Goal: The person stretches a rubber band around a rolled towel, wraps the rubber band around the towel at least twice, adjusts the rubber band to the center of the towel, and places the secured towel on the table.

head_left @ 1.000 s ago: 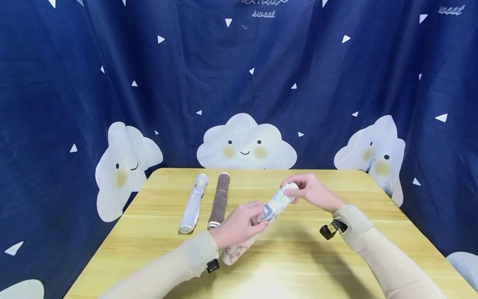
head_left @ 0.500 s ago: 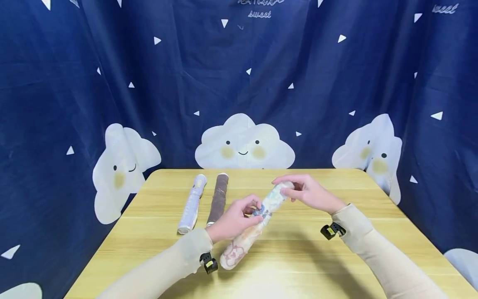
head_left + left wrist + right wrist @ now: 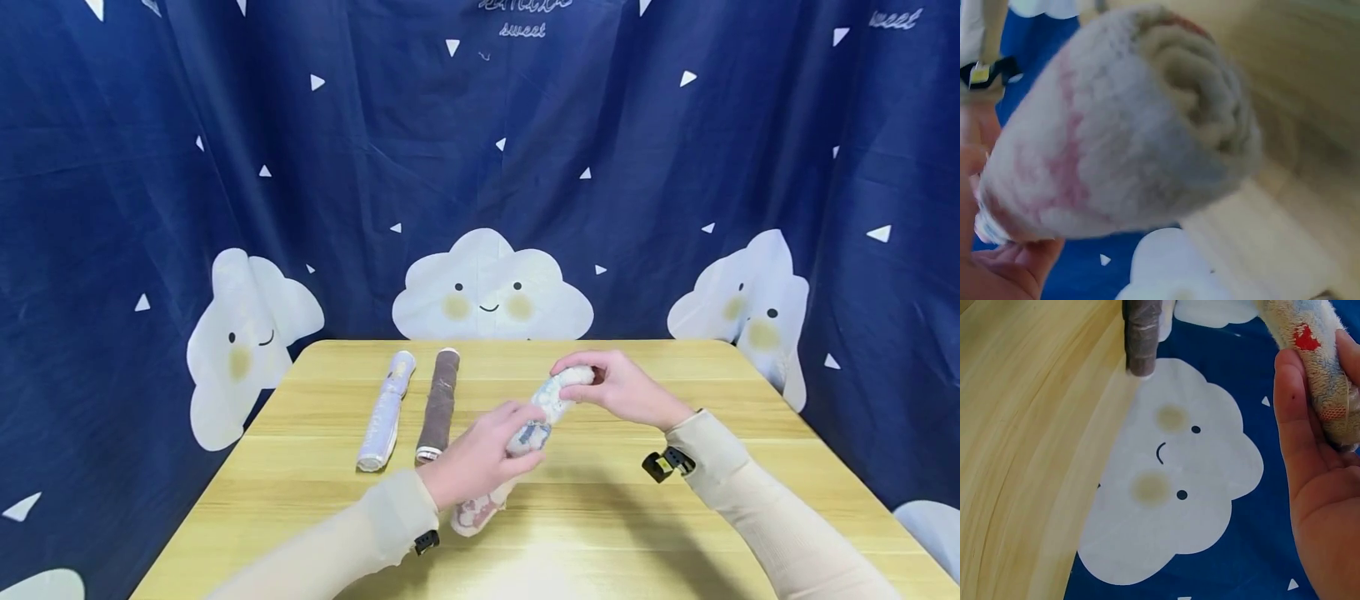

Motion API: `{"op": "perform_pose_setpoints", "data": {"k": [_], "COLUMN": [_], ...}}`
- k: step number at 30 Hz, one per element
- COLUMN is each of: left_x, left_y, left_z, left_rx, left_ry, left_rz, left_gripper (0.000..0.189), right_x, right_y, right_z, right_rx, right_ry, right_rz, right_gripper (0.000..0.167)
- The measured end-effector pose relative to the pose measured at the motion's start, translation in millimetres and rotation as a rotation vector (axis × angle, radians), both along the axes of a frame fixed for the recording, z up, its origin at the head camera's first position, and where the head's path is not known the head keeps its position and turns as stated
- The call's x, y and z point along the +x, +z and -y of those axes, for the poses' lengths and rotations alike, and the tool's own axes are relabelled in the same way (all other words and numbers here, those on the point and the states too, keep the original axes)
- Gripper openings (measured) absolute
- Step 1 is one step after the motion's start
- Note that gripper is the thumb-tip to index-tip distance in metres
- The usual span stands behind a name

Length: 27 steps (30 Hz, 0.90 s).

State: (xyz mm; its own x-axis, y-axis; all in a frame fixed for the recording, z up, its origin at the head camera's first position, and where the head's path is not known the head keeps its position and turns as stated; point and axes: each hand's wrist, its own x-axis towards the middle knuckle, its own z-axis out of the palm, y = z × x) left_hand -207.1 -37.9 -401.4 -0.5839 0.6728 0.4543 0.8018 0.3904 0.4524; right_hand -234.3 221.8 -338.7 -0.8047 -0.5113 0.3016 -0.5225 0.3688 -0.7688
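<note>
A rolled-up towel, white and fuzzy with blue and pink patches, slants over the table between both hands. My left hand grips it around the middle, covering part of the roll. At its far right end, my right hand holds it between thumb and fingers. The left wrist view shows the spiral end of the towel close up, with the left fingers behind it. In the right wrist view, a red patch and a band show on the towel beside the right palm.
Two more rolled towels lie side by side on the wooden table: a pale lavender one and a dark brown one. A navy curtain with cloud prints surrounds the back and sides.
My left hand first loosened to a fingertip pinch, then closed over the towel's middle again. The towel has turned, so its visible pattern differs. The right hand stays at the far end.
</note>
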Motion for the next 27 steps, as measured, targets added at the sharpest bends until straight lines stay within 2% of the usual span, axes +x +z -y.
{"op": "perform_pose_setpoints", "data": {"k": [5,7,8,10,16,21,27], "left_x": [1.3,1.7,1.7,1.9,1.6,-0.3,-1.2], "left_y": [1.9,1.2,0.6,-1.1,-5.3,-7.6,-8.6], "left_z": [-3.3,-4.2,-5.0,-6.8,-11.9,-16.4,-18.7], "left_rx": [-0.156,-0.195,-0.210,-0.235,-0.261,-0.291,-0.288], "left_ry": [0.059,0.095,0.108,0.129,0.187,0.248,0.264], "left_rz": [-0.360,-0.458,-0.485,-0.513,-0.531,-0.521,-0.518], "left_gripper": [0.034,0.036,0.037,0.038,0.034,0.025,0.025], "right_x": [-1.8,-3.8,-4.1,-4.7,-5.9,-6.3,-6.4], "right_y": [-0.1,-2.3,-3.0,-4.5,-7.5,-8.2,-6.2], "right_z": [-1,-2,-2,-2,2,6,8], "right_rx": [0.010,0.017,0.023,0.036,0.069,0.073,0.087], "right_ry": [-0.028,-0.050,-0.065,-0.086,-0.122,-0.138,-0.145], "right_rz": [-0.029,-0.035,-0.035,-0.043,-0.066,-0.077,-0.090], "right_gripper": [0.021,0.022,0.022,0.021,0.019,0.019,0.016]}}
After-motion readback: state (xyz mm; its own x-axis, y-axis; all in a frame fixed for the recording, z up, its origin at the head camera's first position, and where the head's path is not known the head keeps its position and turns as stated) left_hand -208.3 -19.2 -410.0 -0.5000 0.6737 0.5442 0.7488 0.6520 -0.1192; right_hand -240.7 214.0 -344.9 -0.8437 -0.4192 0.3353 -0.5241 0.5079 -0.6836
